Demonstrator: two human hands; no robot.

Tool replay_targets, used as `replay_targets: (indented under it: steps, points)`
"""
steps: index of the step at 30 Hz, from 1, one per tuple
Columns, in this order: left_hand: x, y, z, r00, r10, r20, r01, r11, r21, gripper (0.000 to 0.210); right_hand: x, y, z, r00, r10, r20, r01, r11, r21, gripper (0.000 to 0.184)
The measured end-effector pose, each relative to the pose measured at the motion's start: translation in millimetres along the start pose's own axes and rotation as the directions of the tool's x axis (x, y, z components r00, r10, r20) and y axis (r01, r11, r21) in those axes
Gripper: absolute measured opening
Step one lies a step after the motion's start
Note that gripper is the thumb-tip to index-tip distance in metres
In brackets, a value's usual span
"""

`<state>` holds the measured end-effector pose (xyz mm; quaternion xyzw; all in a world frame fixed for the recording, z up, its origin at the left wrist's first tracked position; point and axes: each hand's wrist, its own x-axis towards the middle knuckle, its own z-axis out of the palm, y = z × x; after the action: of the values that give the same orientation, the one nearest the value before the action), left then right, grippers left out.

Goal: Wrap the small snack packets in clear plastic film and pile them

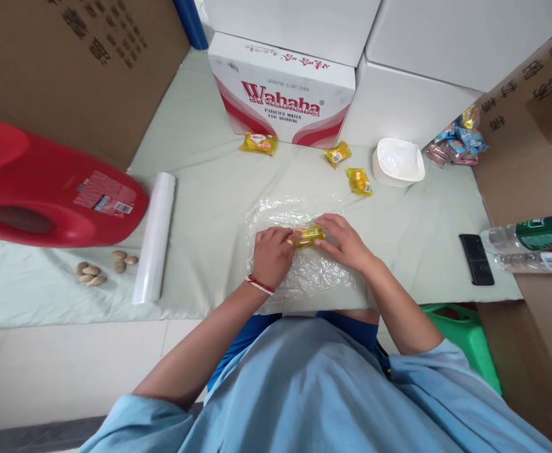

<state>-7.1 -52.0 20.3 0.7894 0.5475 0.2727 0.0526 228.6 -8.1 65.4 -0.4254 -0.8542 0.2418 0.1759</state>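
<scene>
A yellow wrapped snack packet [310, 236] lies on a crumpled sheet of clear plastic film [299, 277] in front of me. My left hand [275, 255] covers the packet's left end, its fingers closed on it. At the other end, my right hand [344, 242] has its thumb on the near side and its fingers on the far side, gripping the packet between them. Beyond the film are more yellow packets: one [259, 143] against the Wahaha carton, and two others [337, 154] farther right.
A white plastic tub [398, 163] stands behind on the right, near several small snack bags [459, 141]. To the left are a film roll [154, 239], several nuts [90, 274] and a red jug [59, 189]. A phone [476, 259] and bottles [540, 233] lie right. The Wahaha carton [280, 94] stands behind.
</scene>
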Motion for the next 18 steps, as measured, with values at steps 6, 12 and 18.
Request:
replay_targets:
  steps: [6, 12, 18]
  points:
    - [3.1, 0.9, 0.7, 0.999, 0.05, 0.016, -0.05, 0.999, -0.02, 0.025, -87.1, -8.7, 24.7, 0.996, -0.047, 0.081, 0.039, 0.995, 0.095, 0.03]
    - [16.8, -9.6, -6.2, 0.979, 0.146, 0.142, -0.133, 0.986, -0.102, 0.029, -108.6, -13.5, 55.6, 0.998, -0.006, 0.07, 0.008, 1.0, -0.029, 0.024]
    - [33.3, -23.7, -17.2, 0.912, 0.274, 0.305, -0.235, 0.959, -0.16, 0.038, -61.6, -27.5, 22.5, 0.999, -0.042, 0.013, 0.04, 0.99, 0.135, 0.028]
